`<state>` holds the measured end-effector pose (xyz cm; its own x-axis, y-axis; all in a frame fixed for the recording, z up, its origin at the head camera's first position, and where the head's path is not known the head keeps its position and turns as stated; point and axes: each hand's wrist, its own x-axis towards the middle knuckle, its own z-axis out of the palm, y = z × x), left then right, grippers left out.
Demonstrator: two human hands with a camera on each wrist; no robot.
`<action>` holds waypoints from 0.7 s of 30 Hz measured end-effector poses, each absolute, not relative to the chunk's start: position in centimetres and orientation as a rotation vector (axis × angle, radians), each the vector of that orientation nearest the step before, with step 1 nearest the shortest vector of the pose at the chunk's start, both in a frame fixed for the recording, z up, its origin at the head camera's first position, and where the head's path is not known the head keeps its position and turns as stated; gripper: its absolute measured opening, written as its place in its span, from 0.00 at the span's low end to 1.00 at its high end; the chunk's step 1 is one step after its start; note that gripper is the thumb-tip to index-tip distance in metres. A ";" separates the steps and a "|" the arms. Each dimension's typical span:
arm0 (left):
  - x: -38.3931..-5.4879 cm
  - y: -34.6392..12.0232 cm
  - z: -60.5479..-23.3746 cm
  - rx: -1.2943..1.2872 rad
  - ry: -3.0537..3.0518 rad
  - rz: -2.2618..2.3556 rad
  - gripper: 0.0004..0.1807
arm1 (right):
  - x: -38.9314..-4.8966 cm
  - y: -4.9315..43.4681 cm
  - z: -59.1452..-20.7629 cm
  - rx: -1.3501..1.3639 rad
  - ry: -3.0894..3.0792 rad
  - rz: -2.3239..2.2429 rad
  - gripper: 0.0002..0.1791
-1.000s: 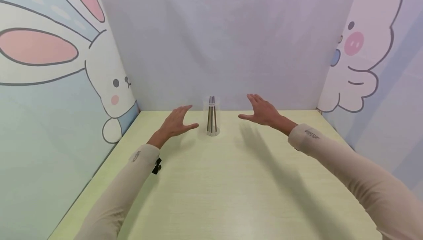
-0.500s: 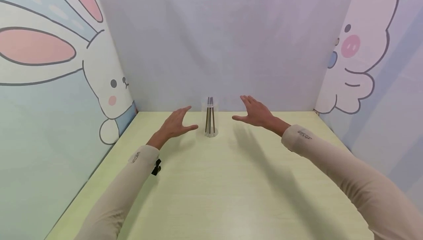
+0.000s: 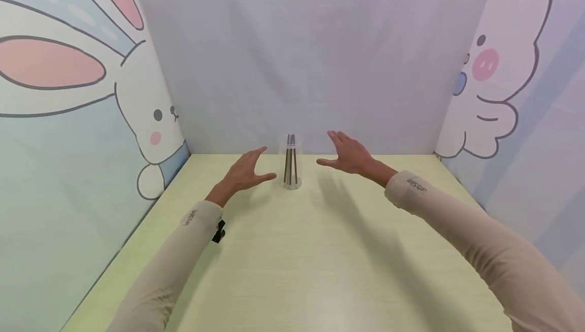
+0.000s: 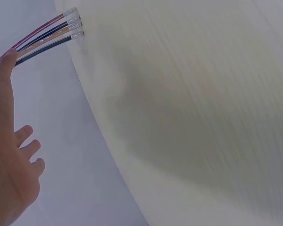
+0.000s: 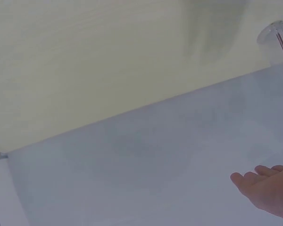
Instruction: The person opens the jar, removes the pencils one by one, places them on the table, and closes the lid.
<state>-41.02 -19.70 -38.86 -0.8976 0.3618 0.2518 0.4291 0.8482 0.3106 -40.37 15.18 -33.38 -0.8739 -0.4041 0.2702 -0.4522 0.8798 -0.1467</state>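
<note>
A clear, upright cup [image 3: 299, 163] stands near the table's back edge, holding several slim pen-like sticks [image 3: 290, 164]. In the left wrist view these sticks [image 4: 46, 36] are red, dark blue, orange and dark, with clear tips at the cup's bottom. My left hand [image 3: 241, 173] is just left of the cup, thumb and fingers spread, holding nothing. To the cup's right, with a wider gap, my right hand [image 3: 351, 155] is likewise spread and holds nothing. The right wrist view shows the cup's base [image 5: 270, 32] at the upper right and part of my right hand [image 5: 270, 188].
The pale wooden table [image 3: 292, 251] runs back to a plain grey-white wall [image 3: 315, 58]. Side panels with a rabbit drawing [image 3: 146, 98] and another cartoon animal [image 3: 502, 68] close in both sides. A small black object [image 3: 219, 232] sits at my left cuff.
My right hand has moved left, nearer the cup. The left hand has stayed almost where it was. The head view has shifted slightly; cup and sticks stand as before.
</note>
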 end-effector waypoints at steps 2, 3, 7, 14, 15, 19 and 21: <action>-41.0 -19.6 -38.9 -0.620 -2.839 -0.546 0.55 | -40.4 15.1 -33.4 0.653 -2.823 0.292 0.57; -41.0 -19.6 -38.9 -0.623 -2.836 -0.545 0.55 | -40.5 15.1 -33.3 0.655 -2.823 0.291 0.57; -41.1 -19.5 -39.1 -0.626 -2.833 -0.545 0.56 | -40.5 14.9 -33.2 0.667 -2.824 0.296 0.58; -41.1 -19.0 -39.3 -0.620 -2.850 -0.557 0.56 | -40.4 14.7 -32.8 0.672 -2.824 0.286 0.58; -41.1 -19.0 -39.2 -0.619 -2.849 -0.564 0.56 | -40.4 14.6 -32.7 0.676 -2.822 0.285 0.58; -41.2 -18.9 -39.1 -0.605 -2.846 -0.580 0.55 | -40.5 14.4 -32.6 0.696 -2.812 0.282 0.58; -41.2 -18.9 -39.1 -0.600 -2.845 -0.582 0.55 | -40.6 14.3 -32.5 0.700 -2.813 0.289 0.58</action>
<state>-41.21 -18.88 -39.13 -0.9034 0.3507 0.2468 0.4195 0.8423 0.3384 -40.56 14.32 -32.49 -0.8601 -0.4357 0.2654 -0.4806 0.8665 -0.1349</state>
